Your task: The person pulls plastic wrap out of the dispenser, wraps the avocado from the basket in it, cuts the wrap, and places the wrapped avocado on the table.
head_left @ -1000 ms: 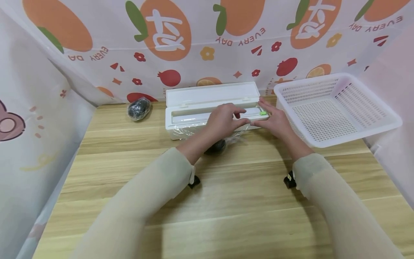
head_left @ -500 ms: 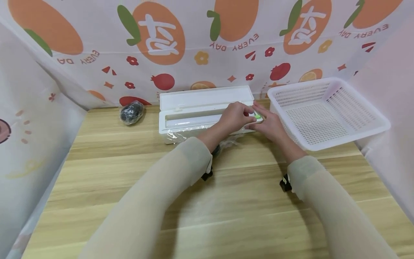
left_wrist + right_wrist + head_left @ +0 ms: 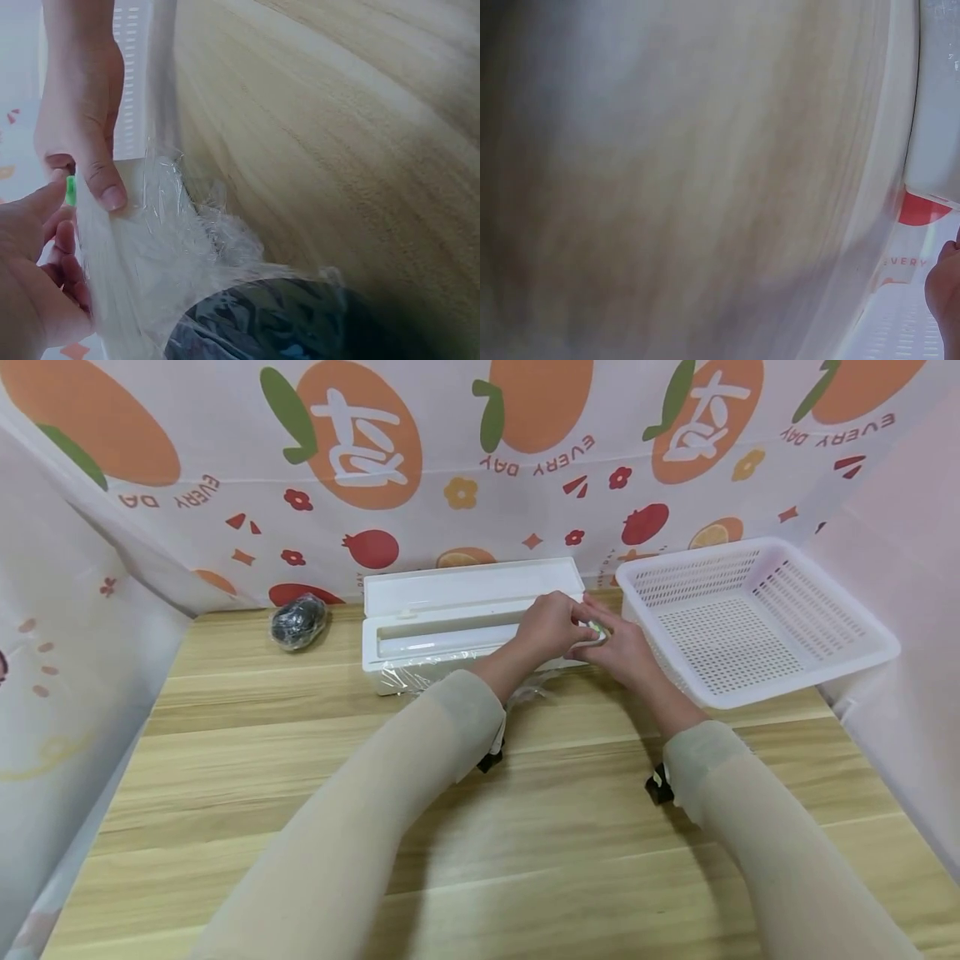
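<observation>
A white cling film box [image 3: 370, 647] stands at the back of the table, its lid [image 3: 472, 585] raised and a film roll [image 3: 442, 640] inside. At its right end, my left hand [image 3: 551, 625] pinches the small green slide cutter [image 3: 597, 628] between thumb and index finger. My right hand [image 3: 624, 647] grips that same end, the thumb pressed on the front face. Clear film [image 3: 176, 232] hangs crumpled down the front. It spreads over a dark rounded object [image 3: 262, 322] in the left wrist view; my left arm hides that object in the head view.
Behind the left end of the box sits another dark rounded object [image 3: 298, 622], wrapped in film. A white perforated basket [image 3: 757, 693] is close to my right hand. A printed curtain [image 3: 450, 452] hangs along the table's back edge.
My left hand has moved right along the box to the green cutter and closed its fingers on it. The right hand stays at the box's end. The head view has shifted slightly.
</observation>
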Available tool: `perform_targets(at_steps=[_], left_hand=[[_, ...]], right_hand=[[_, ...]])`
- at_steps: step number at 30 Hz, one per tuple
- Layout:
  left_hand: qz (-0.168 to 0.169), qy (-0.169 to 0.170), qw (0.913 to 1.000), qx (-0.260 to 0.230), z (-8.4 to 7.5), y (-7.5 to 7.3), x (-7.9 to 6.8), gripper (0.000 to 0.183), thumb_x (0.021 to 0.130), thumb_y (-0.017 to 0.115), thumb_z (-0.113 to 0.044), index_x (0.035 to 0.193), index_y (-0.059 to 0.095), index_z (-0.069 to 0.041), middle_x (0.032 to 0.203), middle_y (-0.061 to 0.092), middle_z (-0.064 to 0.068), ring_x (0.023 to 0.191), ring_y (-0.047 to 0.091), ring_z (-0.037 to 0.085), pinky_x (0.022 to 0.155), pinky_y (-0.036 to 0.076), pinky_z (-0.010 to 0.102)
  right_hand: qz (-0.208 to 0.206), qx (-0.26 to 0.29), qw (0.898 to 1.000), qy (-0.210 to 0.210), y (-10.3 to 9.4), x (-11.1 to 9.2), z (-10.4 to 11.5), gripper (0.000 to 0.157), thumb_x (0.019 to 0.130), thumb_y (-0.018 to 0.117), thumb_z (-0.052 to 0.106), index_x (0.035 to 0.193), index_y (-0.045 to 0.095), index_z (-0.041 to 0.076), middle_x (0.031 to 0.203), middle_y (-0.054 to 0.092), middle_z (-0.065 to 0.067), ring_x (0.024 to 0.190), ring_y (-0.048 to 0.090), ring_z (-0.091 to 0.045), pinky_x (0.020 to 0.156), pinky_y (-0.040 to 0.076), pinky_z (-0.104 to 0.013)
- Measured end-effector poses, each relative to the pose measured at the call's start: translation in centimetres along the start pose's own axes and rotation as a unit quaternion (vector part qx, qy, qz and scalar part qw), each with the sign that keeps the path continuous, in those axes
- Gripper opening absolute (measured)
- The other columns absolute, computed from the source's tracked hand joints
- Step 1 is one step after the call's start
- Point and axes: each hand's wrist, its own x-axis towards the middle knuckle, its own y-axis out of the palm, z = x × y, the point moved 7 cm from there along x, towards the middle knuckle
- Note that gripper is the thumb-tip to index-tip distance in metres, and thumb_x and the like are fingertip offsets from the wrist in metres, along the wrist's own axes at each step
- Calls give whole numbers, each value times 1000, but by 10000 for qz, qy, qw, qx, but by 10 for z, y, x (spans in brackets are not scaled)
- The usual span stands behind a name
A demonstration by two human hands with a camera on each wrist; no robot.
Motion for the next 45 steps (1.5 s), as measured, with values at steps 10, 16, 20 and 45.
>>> perform_targets(at_steps=[10,16,20,45], left_hand=[[237,153,9994,-199,7,4,9,25,84,78,-37,103,80,-20,93,75,-8,86,58,9,67,43,22],[175,361,9986,-352,6,6,10,18,87,76,-30,99,80,-18,93,76,-7,87,60,8,70,45,21],[215,346,9987,-295,7,5,9,16,89,74,-29,97,81,-17,92,76,-7,86,61,8,68,45,21],[416,328,9985,117,13,-12,-7,17,94,68,-29,86,78,-17,86,75,-2,74,57,11,67,43,23]], right_hand=[[97,99,9998,124,4,0,0,87,69,84,56,144,47,34,151,32,30,144,32,-9,110,41,-42],[108,21,9999,60,4,-1,1,87,70,83,56,145,46,33,152,32,29,145,31,-8,111,40,-42],[63,49,10000,-42,4,-1,1,88,70,84,54,145,47,30,152,34,26,144,32,-9,111,40,-40],[-54,-480,9986,-215,1,-3,6,89,73,81,52,148,43,24,155,32,19,130,52,-21,60,44,-26]])
